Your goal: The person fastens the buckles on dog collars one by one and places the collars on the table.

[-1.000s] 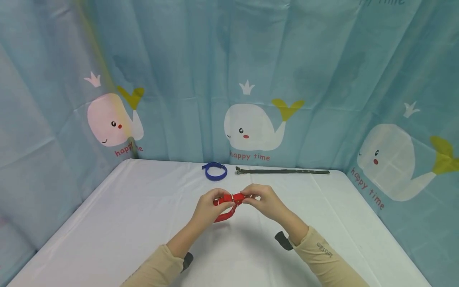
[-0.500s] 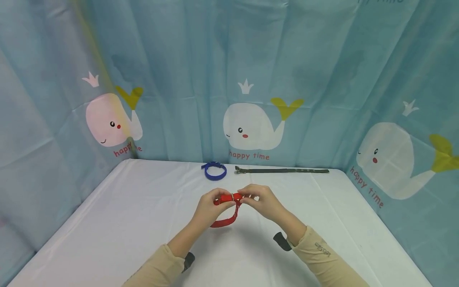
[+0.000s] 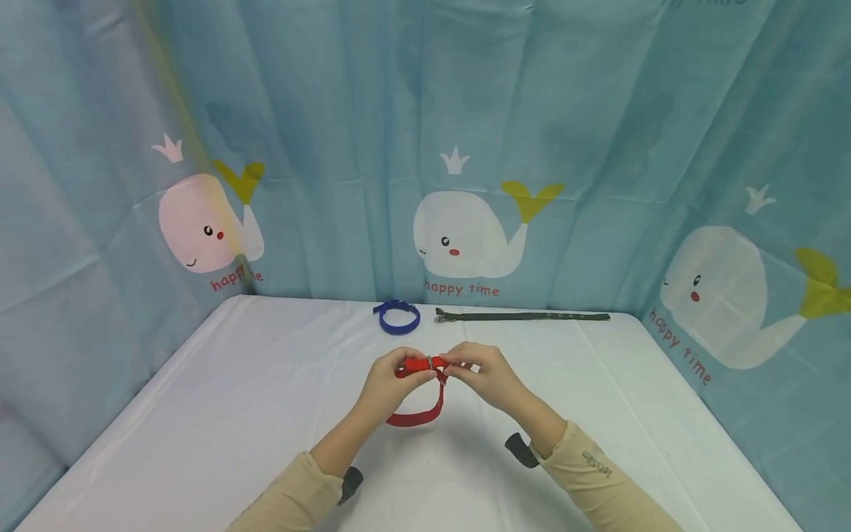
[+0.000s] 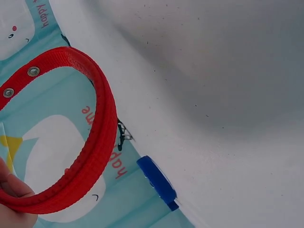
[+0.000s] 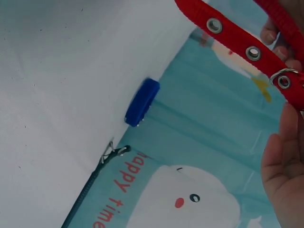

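Observation:
Held up over the white table is a red pet collar (image 3: 414, 419) bent into a loop, with metal eyelets along the strap. My left hand (image 3: 391, 378) pinches its upper part from the left, thumb and fingers close to the metal ring. From the right, my right hand (image 3: 487, 373) pinches the strap on the other side of that ring. In the left wrist view the collar (image 4: 105, 118) curves as a wide loop out of the fingers. The right wrist view shows the eyeletted strap (image 5: 232, 38) leading to a metal ring (image 5: 284, 73) near the right fingertips.
A coiled blue collar (image 3: 400, 318) lies at the table's far edge. Right of it a dark green collar (image 3: 525, 317) is stretched out straight, buckle at its left end. Behind the white table (image 3: 199, 414) hangs a blue curtain (image 3: 332, 148) printed with whales.
The loop of the red collar has dropped lower and opened wider beneath my hands. Both hands keep their pinch, with the right shifted slightly left.

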Demonstrator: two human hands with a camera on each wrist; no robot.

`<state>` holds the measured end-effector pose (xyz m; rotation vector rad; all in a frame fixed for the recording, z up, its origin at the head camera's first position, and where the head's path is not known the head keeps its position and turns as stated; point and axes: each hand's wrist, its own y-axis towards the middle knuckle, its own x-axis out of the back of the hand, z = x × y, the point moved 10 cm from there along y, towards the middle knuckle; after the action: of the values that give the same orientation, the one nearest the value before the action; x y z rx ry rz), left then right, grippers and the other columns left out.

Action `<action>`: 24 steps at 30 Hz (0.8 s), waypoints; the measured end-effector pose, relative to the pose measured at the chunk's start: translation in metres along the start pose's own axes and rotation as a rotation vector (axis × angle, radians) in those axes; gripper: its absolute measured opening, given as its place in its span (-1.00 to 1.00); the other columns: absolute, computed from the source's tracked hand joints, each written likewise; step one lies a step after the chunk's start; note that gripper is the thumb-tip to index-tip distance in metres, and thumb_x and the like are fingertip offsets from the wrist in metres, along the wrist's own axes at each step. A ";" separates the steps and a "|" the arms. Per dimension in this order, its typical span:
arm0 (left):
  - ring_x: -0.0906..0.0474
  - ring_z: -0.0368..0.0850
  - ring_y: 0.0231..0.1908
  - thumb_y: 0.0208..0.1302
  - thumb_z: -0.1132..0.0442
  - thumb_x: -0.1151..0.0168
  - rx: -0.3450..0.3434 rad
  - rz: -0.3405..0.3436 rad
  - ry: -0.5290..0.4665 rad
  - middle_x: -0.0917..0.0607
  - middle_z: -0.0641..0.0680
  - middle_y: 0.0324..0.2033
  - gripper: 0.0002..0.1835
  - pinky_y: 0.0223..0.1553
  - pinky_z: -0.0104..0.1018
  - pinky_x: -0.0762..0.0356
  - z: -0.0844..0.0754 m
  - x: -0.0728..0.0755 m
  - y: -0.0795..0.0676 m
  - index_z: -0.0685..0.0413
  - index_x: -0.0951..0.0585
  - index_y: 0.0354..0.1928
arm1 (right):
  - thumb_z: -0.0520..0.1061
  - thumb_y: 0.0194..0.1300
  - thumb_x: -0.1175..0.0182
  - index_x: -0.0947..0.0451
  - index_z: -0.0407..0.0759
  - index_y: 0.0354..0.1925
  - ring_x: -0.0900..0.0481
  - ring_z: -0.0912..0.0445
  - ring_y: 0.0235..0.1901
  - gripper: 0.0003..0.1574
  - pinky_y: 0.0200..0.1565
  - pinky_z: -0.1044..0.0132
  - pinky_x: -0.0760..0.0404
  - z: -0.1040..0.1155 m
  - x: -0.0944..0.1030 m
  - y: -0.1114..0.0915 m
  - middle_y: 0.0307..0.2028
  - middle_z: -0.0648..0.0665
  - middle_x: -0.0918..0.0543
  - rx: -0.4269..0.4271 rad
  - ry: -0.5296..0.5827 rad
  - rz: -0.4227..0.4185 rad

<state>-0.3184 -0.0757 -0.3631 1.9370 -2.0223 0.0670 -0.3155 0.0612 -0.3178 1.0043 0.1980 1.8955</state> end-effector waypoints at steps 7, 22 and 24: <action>-0.64 -0.07 -0.28 0.16 0.29 -0.41 0.002 -0.016 -0.013 -0.70 0.02 -0.32 -0.78 -0.17 -0.18 -0.63 0.000 0.003 -0.001 0.17 -0.63 -0.17 | -0.37 0.19 -0.30 -0.68 -0.33 -0.10 -0.65 0.02 -0.22 -0.74 -0.21 0.29 -0.61 -0.008 0.002 -0.004 -0.23 -0.16 -0.74 -0.060 0.009 -0.054; -0.63 -0.04 -0.24 0.16 0.27 -0.42 -0.017 0.006 -0.031 -0.71 0.05 -0.27 -0.76 -0.14 -0.16 -0.62 -0.002 0.000 -0.001 0.17 -0.63 -0.16 | -0.41 0.19 -0.29 -0.68 -0.34 -0.18 -0.63 -0.04 -0.25 -0.81 -0.20 0.27 -0.62 0.001 -0.006 -0.002 -0.27 -0.18 -0.72 0.033 0.032 -0.007; -0.64 -0.02 -0.21 0.16 0.27 -0.42 -0.033 0.009 -0.031 -0.71 0.08 -0.25 -0.74 -0.12 -0.15 -0.62 -0.004 -0.002 -0.001 0.18 -0.63 -0.14 | -0.42 0.19 -0.28 -0.68 -0.35 -0.19 -0.63 -0.05 -0.26 -0.82 -0.20 0.27 -0.62 0.003 -0.008 -0.002 -0.27 -0.20 -0.71 0.052 0.028 -0.001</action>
<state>-0.3162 -0.0730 -0.3602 1.9199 -2.0391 0.0053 -0.3103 0.0549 -0.3209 1.0132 0.2654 1.9133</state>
